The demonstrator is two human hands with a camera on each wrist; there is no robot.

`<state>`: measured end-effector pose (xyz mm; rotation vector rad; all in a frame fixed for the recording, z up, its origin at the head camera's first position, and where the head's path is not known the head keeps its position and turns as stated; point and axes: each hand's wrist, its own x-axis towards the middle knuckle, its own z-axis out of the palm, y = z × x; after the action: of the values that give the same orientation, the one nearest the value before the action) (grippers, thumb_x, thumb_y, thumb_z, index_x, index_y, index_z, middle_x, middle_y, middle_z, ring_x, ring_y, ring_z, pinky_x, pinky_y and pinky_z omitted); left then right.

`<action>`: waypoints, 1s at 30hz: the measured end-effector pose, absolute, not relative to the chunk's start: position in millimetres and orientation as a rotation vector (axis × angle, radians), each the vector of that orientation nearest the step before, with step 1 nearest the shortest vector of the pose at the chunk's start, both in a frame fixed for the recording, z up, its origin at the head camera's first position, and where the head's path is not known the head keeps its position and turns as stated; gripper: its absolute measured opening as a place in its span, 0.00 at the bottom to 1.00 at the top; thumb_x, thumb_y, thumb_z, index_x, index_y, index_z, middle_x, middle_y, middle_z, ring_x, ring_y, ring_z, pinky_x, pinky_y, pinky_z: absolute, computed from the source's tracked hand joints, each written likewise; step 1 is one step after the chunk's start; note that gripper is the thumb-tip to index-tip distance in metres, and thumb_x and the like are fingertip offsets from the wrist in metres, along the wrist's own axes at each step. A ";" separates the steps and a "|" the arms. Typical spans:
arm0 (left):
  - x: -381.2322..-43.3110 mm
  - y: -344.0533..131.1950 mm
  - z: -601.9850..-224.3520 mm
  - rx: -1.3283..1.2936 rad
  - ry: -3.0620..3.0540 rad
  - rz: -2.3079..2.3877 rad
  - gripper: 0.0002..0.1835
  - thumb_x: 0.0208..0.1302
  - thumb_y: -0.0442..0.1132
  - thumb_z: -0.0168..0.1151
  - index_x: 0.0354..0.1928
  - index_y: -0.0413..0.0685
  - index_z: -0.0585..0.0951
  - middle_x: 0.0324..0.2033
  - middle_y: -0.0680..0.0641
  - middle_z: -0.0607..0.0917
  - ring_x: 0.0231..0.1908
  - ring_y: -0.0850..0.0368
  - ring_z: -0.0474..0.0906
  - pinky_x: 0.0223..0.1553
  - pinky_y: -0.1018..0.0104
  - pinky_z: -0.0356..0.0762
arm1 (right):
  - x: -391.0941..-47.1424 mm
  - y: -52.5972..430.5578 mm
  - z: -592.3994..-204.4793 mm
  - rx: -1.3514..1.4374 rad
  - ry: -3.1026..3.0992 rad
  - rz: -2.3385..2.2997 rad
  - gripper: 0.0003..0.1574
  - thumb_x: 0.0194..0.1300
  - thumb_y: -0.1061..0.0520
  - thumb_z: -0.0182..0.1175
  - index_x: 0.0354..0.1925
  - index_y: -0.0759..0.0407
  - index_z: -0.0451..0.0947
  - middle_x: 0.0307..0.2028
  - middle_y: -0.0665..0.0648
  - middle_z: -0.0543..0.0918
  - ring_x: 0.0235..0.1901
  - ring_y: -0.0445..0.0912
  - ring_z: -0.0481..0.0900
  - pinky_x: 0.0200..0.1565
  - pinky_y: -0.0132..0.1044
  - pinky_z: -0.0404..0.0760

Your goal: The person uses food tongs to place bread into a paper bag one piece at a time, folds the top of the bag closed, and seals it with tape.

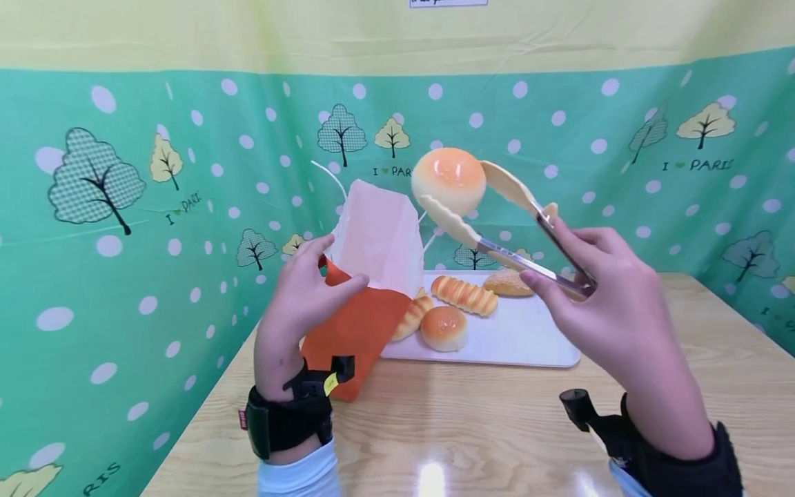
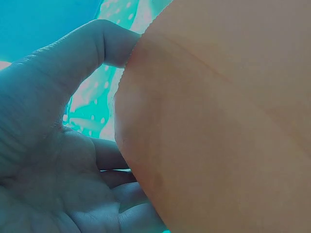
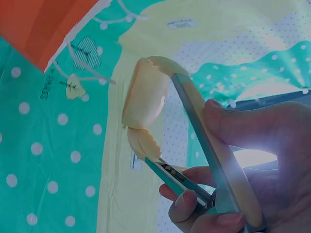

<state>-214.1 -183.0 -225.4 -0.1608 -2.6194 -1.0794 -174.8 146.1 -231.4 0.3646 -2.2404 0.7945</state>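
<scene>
My left hand (image 1: 301,290) grips an orange paper bag (image 1: 357,328) near its mouth, thumb on the near side and fingers at the far side. The bag is tilted, its pale inside and white string handles showing. In the left wrist view the bag's wall (image 2: 214,116) fills the right part, beside my thumb. My right hand (image 1: 621,304) holds a pair of tongs (image 1: 515,259) with cream tips. Pinched in the tips is a round glazed bun (image 1: 450,179), raised to the right of the bag's mouth and above it. The right wrist view shows the bun (image 3: 146,94) from its side.
Behind and right of the bag, a white tray (image 1: 528,348) lies on the wooden table (image 1: 472,428). On it are another round bun (image 1: 444,328), a striped roll (image 1: 464,295), a sesame-topped bread (image 1: 508,283) and a bread (image 1: 411,317) partly hidden by the bag. A patterned green curtain (image 1: 205,290) surrounds the table.
</scene>
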 end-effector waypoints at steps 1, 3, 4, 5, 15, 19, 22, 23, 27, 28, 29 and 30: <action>-213.9 -183.5 -225.6 -0.167 -2.619 -1.083 0.47 0.62 0.49 0.67 0.78 0.40 0.59 0.77 0.38 0.59 0.77 0.41 0.50 0.66 0.42 0.70 | -172.0 141.6 -231.8 0.391 -2.222 0.785 0.43 0.59 0.52 0.75 0.71 0.49 0.72 0.52 0.59 0.80 0.32 0.46 0.73 0.30 0.26 0.68; -213.3 -185.0 -225.9 -0.183 -2.619 -1.092 0.47 0.62 0.49 0.67 0.78 0.40 0.59 0.77 0.38 0.59 0.76 0.40 0.52 0.66 0.41 0.69 | -167.7 131.9 -233.2 0.447 -2.196 0.769 0.44 0.58 0.54 0.76 0.70 0.50 0.72 0.51 0.58 0.80 0.30 0.45 0.72 0.28 0.26 0.69; -213.0 -186.0 -226.0 -0.191 -2.617 -1.095 0.47 0.62 0.49 0.67 0.78 0.40 0.59 0.77 0.38 0.59 0.76 0.40 0.52 0.67 0.41 0.68 | -166.0 126.9 -234.5 0.470 -2.193 0.757 0.44 0.57 0.55 0.76 0.70 0.51 0.72 0.51 0.58 0.80 0.30 0.45 0.72 0.28 0.28 0.70; -212.5 -187.2 -226.1 -0.197 -2.617 -1.097 0.47 0.63 0.49 0.67 0.78 0.40 0.59 0.77 0.38 0.59 0.76 0.41 0.52 0.67 0.40 0.68 | -164.8 121.9 -235.9 0.492 -2.196 0.742 0.44 0.57 0.55 0.76 0.70 0.51 0.72 0.51 0.57 0.80 0.29 0.44 0.72 0.27 0.29 0.71; -205.8 -198.2 -225.5 -0.254 -2.604 -1.150 0.46 0.63 0.49 0.67 0.78 0.40 0.59 0.73 0.37 0.64 0.67 0.41 0.64 0.62 0.42 0.73 | -164.1 85.2 -252.7 0.573 -2.362 0.739 0.44 0.62 0.50 0.73 0.73 0.47 0.69 0.51 0.55 0.80 0.28 0.43 0.70 0.27 0.37 0.71; -206.5 -196.8 -224.2 -0.249 -2.612 -1.125 0.46 0.62 0.48 0.68 0.78 0.40 0.59 0.71 0.37 0.66 0.65 0.41 0.65 0.60 0.43 0.75 | -167.1 87.1 -253.3 0.555 -2.384 0.765 0.42 0.63 0.49 0.72 0.72 0.49 0.70 0.50 0.55 0.79 0.28 0.44 0.69 0.27 0.36 0.70; -207.7 -195.7 -224.4 -0.245 -2.622 -1.114 0.46 0.62 0.48 0.67 0.78 0.40 0.59 0.73 0.37 0.64 0.67 0.41 0.64 0.61 0.43 0.75 | -167.3 90.4 -252.3 0.544 -2.389 0.778 0.42 0.63 0.50 0.71 0.73 0.49 0.69 0.49 0.54 0.79 0.28 0.44 0.68 0.27 0.36 0.69; -207.9 -195.6 -224.7 -0.239 -2.625 -1.115 0.47 0.62 0.48 0.67 0.78 0.40 0.58 0.74 0.38 0.63 0.70 0.41 0.61 0.62 0.43 0.74 | -167.2 91.5 -251.9 0.543 -2.389 0.776 0.43 0.63 0.50 0.71 0.73 0.50 0.69 0.49 0.54 0.79 0.28 0.44 0.68 0.27 0.36 0.69; -208.5 -198.5 -226.1 -0.210 -2.623 -1.118 0.46 0.63 0.47 0.65 0.78 0.40 0.57 0.77 0.38 0.56 0.77 0.41 0.50 0.66 0.43 0.70 | -167.1 94.6 -250.5 0.548 -2.392 0.774 0.43 0.64 0.51 0.71 0.73 0.51 0.68 0.50 0.54 0.78 0.28 0.45 0.68 0.27 0.36 0.69; -208.2 -199.4 -226.5 -0.205 -2.622 -1.115 0.46 0.63 0.47 0.65 0.78 0.40 0.57 0.78 0.38 0.55 0.78 0.42 0.47 0.66 0.43 0.69 | -167.0 95.1 -250.3 0.547 -2.393 0.774 0.43 0.64 0.51 0.71 0.73 0.51 0.69 0.50 0.54 0.78 0.29 0.45 0.68 0.27 0.36 0.69; -207.9 -200.0 -226.7 -0.202 -2.622 -1.112 0.46 0.63 0.48 0.65 0.78 0.40 0.57 0.78 0.37 0.54 0.78 0.42 0.47 0.67 0.42 0.69 | -167.0 95.5 -250.0 0.548 -2.393 0.771 0.42 0.64 0.51 0.71 0.73 0.51 0.69 0.50 0.55 0.78 0.29 0.45 0.68 0.27 0.37 0.70; -207.5 -200.4 -226.9 -0.201 -2.621 -1.110 0.46 0.63 0.48 0.65 0.78 0.40 0.58 0.78 0.37 0.54 0.77 0.41 0.48 0.66 0.42 0.69 | -166.8 95.8 -249.8 0.546 -2.395 0.774 0.42 0.64 0.51 0.71 0.73 0.52 0.69 0.51 0.55 0.78 0.29 0.45 0.68 0.27 0.37 0.70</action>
<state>-207.5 -200.4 -226.9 -0.2010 -2.6210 -1.1095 -166.8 95.8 -249.8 0.5465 -2.3953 0.7740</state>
